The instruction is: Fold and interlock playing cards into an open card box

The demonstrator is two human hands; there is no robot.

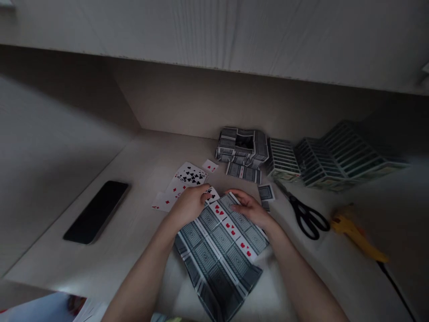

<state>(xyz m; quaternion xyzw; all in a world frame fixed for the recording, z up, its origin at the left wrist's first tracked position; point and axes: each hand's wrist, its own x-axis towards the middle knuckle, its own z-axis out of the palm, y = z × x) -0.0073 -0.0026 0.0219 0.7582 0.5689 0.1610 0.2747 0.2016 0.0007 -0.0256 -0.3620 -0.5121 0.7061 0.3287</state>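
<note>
A folded panel made of joined playing cards (208,239), mostly blue-grey card backs with a row of red heart faces, lies tilted between my forearms. My right hand (250,209) grips its far edge, thumb on top and fingers behind. At the far left corner, my left hand (189,205) is closed, its thumb against a white playing card with black clubs (212,195). Its other fingertips are hidden. Just beyond my left hand, loose playing cards (173,190) lie face up, clubs and diamonds overlapping. A small heart card piece (210,166) lies beyond them.
A black phone (96,212) lies at left. Black-handled scissors (305,217) and a yellow glue gun (357,235) with a cord lie at right. Behind stand a boxy card structure (241,146) and stepped card structures (330,156). A shelf edge (214,67) overhangs the desk.
</note>
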